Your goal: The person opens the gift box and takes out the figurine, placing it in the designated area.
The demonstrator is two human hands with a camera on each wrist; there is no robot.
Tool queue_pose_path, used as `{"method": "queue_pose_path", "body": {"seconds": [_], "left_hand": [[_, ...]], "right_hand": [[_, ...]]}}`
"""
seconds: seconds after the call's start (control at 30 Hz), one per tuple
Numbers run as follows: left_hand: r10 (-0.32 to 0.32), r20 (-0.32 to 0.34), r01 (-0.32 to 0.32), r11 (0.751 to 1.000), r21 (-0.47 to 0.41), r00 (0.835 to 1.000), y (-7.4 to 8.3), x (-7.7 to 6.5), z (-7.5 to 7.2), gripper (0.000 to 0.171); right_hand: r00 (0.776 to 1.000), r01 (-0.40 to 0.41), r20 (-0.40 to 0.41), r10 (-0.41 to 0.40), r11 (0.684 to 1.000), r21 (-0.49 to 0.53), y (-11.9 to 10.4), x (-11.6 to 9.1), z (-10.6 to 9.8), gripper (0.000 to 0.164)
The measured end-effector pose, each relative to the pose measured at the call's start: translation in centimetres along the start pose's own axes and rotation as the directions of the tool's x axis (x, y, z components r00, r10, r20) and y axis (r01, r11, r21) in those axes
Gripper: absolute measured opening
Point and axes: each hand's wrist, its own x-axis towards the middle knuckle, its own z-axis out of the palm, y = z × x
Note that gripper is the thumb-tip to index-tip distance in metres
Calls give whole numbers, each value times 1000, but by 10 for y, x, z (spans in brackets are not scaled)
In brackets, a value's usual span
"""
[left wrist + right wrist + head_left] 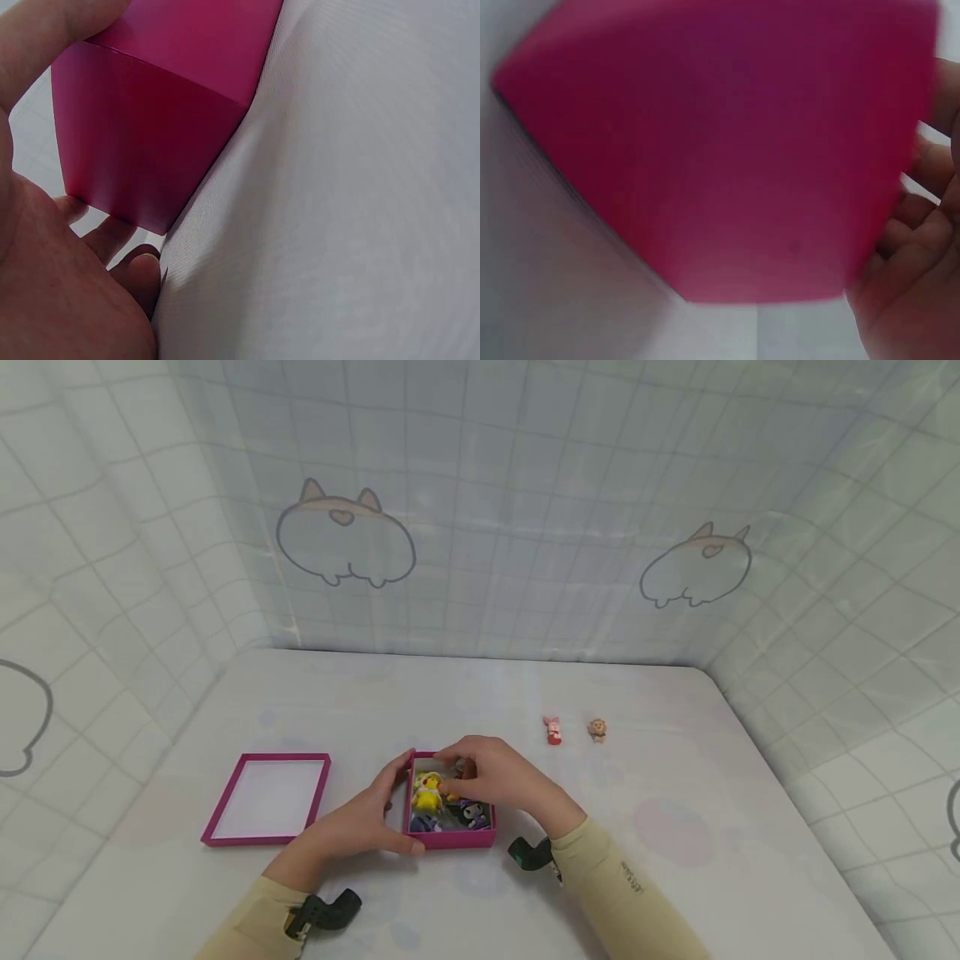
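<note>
A magenta box point(453, 840) stands on the table with its top uncovered. Inside lie a yellow figurine point(427, 793), a dark figurine with a white face point(474, 815) and a bluish-purple figurine point(425, 823). My left hand point(356, 822) grips the box at its left side, thumb at the front corner and fingers along the far part; the left wrist view shows the box's magenta wall point(142, 135) between them. Over the box's right side, my right hand point(502, 772) reaches in with bent fingers beside the yellow figurine. I cannot tell whether it pinches anything.
A magenta-rimmed lid point(222, 797) lies to the left, white inside facing up. Behind the box to the right stand a small pink-and-red figurine point(552, 732) and a small brown figurine point(597, 730). Tile-patterned curtains point(510, 510) enclose the table at the back and sides.
</note>
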Motion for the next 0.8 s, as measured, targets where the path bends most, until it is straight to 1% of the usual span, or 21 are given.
{"method": "queue_pose_path", "body": {"seconds": [0.07, 0.17, 0.33, 0.43, 0.6, 0.8], "left_hand": [[8, 0, -8, 1000, 1, 1000, 1, 0, -1, 130], [12, 2, -12, 1000, -3, 1000, 0, 0, 0, 129], [13, 10, -13, 1000, 0, 1000, -3, 1, 1, 128], [14, 8, -14, 1000, 3, 1000, -4, 1, 1, 128], [9, 4, -9, 1000, -6, 1000, -4, -1, 0, 129], [7, 8, -7, 1000, -9, 1000, -7, 1, 1, 128]], "right_hand": [[1000, 10, -4, -11, 999, -38, -2, 0, 4, 46], [1000, 11, -6, -11, 998, -63, -5, 0, 9, 49], [1000, -17, -1, 17, 994, -110, -5, -1, 14, 50], [1000, -21, 3, 22, 986, -163, -6, 0, 18, 51], [1000, -9, 4, 10, 968, -252, -8, 1, 26, 51], [1000, -11, -2, 11, 927, -375, -10, 1, 32, 55]]}}
